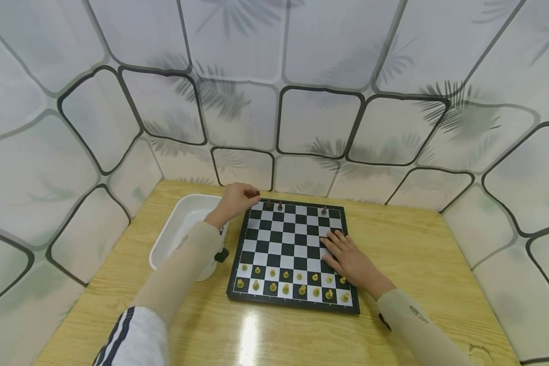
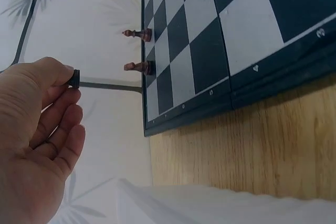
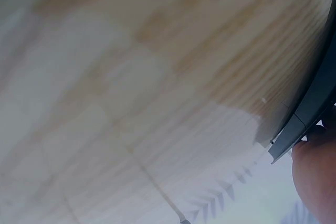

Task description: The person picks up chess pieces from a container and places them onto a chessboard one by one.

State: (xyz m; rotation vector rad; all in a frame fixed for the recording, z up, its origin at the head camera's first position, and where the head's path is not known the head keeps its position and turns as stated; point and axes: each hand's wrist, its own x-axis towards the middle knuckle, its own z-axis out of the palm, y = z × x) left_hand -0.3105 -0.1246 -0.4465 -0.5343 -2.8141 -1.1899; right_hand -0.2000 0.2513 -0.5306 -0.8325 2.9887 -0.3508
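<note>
Over the far left corner of the chessboard (image 1: 281, 249), my left hand (image 1: 235, 202) pinches a small dark red chess piece (image 1: 254, 193). Only the dark base of that piece shows in the left wrist view; the fingers hide the rest. A knight (image 2: 139, 67) and a bishop (image 2: 137, 35), both reddish brown, stand on the far row near this hand. Another dark red piece (image 1: 324, 210) is farther right on that row. My right hand (image 1: 349, 260) lies with fingers spread on the board's right edge. Gold chess pieces (image 1: 273, 287) fill the two near rows.
A white plastic tub (image 1: 164, 239) sits left of the board, partly behind my left arm. The wooden table (image 1: 402, 239) extends to the right and in front. Patterned white walls (image 1: 320, 122) enclose the back and sides.
</note>
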